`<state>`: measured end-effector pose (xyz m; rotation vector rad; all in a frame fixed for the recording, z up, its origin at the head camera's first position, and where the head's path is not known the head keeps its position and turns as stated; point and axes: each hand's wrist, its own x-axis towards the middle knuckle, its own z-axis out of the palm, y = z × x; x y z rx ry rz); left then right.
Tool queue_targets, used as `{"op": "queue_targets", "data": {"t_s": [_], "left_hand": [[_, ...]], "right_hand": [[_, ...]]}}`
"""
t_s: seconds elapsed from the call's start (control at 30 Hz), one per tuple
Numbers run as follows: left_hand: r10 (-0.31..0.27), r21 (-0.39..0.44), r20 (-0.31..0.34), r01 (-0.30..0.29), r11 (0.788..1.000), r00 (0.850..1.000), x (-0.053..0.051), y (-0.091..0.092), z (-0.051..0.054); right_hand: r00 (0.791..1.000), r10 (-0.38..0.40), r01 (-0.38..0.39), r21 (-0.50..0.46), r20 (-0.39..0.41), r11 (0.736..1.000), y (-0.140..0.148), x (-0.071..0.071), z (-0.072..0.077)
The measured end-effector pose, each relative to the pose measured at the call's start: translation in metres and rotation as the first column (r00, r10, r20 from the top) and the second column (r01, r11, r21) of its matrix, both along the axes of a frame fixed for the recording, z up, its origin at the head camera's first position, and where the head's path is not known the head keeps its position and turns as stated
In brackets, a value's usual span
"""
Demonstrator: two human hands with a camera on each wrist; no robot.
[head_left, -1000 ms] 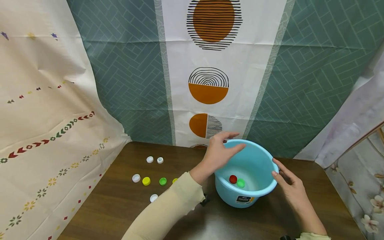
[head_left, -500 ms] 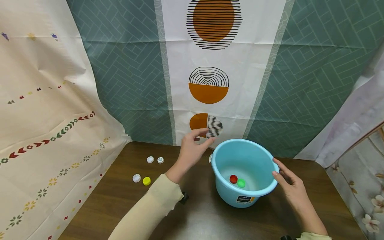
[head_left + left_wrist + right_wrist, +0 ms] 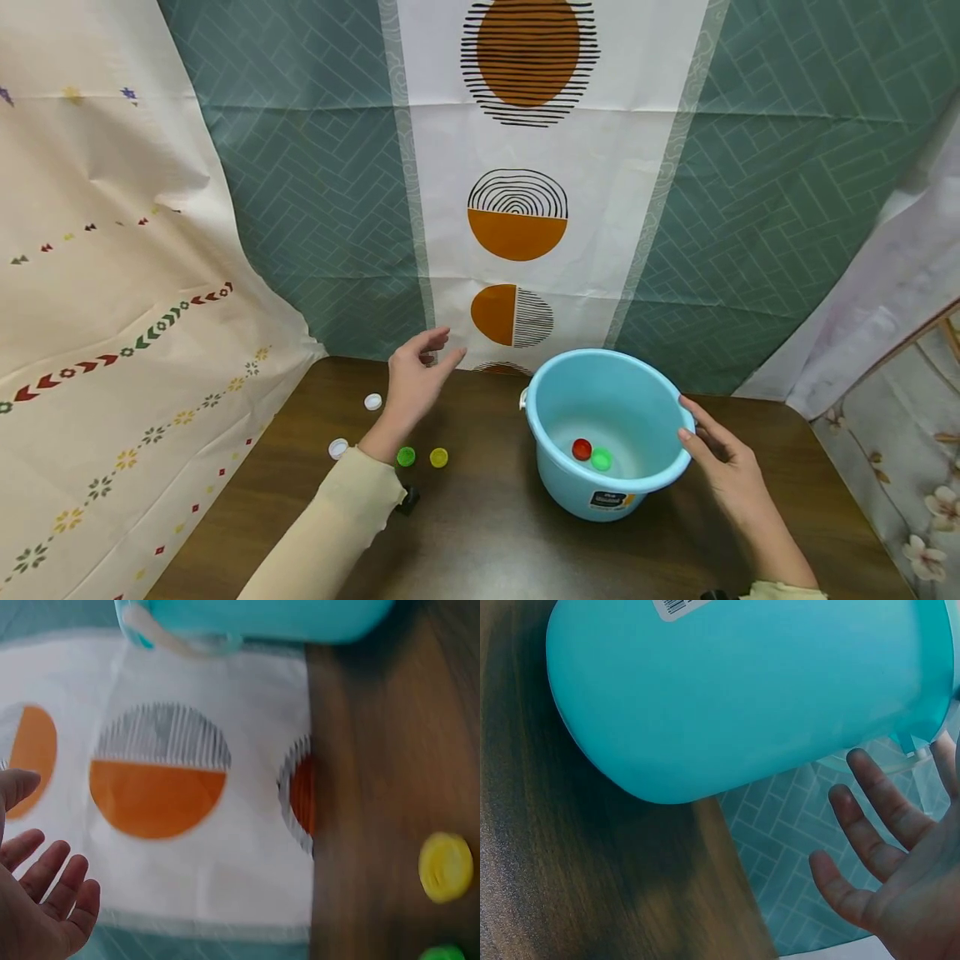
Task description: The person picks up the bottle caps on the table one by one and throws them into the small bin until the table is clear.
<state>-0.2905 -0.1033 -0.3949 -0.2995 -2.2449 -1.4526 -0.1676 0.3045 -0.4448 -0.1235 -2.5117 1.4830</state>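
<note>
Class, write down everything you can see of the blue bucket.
The bucket is light blue, looks plastic, and stands upright on the wooden-looking table. It has a rounded rim, a pale handle and a mostly dark label. A red cap and a green cap lie inside; the right hand touches its rim.

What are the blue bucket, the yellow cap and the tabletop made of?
Blue bucket: probably plastic, smooth with a slight sheen and a rounded, moulded-looking shape. Yellow cap: likely plastic too, bright and evenly coloured; finish hard to tell. Tabletop: brown wood or wood-look laminate, showing grain and a soft sheen.
</note>
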Motion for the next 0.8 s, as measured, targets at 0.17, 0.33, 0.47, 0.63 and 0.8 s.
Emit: {"op": "queue_targets", "data": {"t_s": [0.17, 0.33, 0.47, 0.63, 0.8], "left_hand": [[0.071, -0.034, 0.028, -0.07, 0.997, 0.997, -0.007, -0.03, -0.017], [0.15, -0.085, 0.074, -0.143, 0.986, 0.986, -0.013, -0.058, -0.04], [0.19, -0.143, 0.109, -0.173, 0.974, 0.976, -0.018, -0.073, -0.056], [0.22, -0.235, 0.163, -0.179, 0.955, 0.962, -0.025, -0.082, -0.07], [0.258, -0.348, 0.202, -0.177, 0.921, 0.945, -0.031, -0.086, -0.083]], "right_hand": [[1.0, -0.007, 0.007, 0.016, 0.008, 1.0, 0.0, -0.001, 0.0], [1.0, 0.003, -0.003, 0.022, 0.0, 1.0, 0.001, -0.001, -0.001], [1.0, 0.011, -0.011, 0.011, -0.007, 1.0, 0.001, 0.0, -0.002], [1.0, 0.01, -0.01, 0.008, 0.0, 1.0, 0.001, 0.0, -0.002], [1.0, 0.007, -0.007, 0.003, 0.004, 1.0, 0.001, 0.001, -0.002]]}}
